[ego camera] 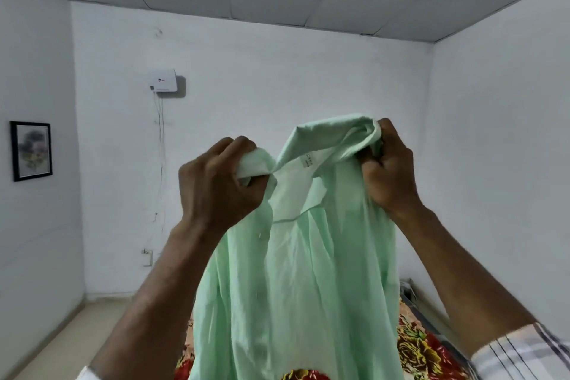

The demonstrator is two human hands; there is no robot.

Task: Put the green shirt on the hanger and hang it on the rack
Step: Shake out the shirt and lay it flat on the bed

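So far I have only the green shirt [293,287] in the air, held up in front of me by its top. My left hand [216,182] is curled tight around a bunch of fabric at one end of the collar [327,136], fingers folded over the cloth and thumb tucked under it. My right hand [388,176] grips the other end the same way, with the cloth gathered into the fist. Neither hand has a finger spread or free. Between my fists the collar arches up and the neck opening faces me, with the small white label [307,160] showing inside it. The rest of the shirt hangs straight down in loose folds, and its lower part drops out of view over the floral blanket [422,345] on the bed, near the bed's near edge. I cannot tell whether the hem touches the blanket.

As I judge it, the task has barely started. The shirt is picked up and opened at the neck, which is the right way to take a hanger. No hanger and no rack show anywhere in view, only white walls, a framed picture [31,150] and a white wall box [163,81]. Everything else is left to do: finding the hanger, sliding it into the shoulders, and hooking it on the rack.
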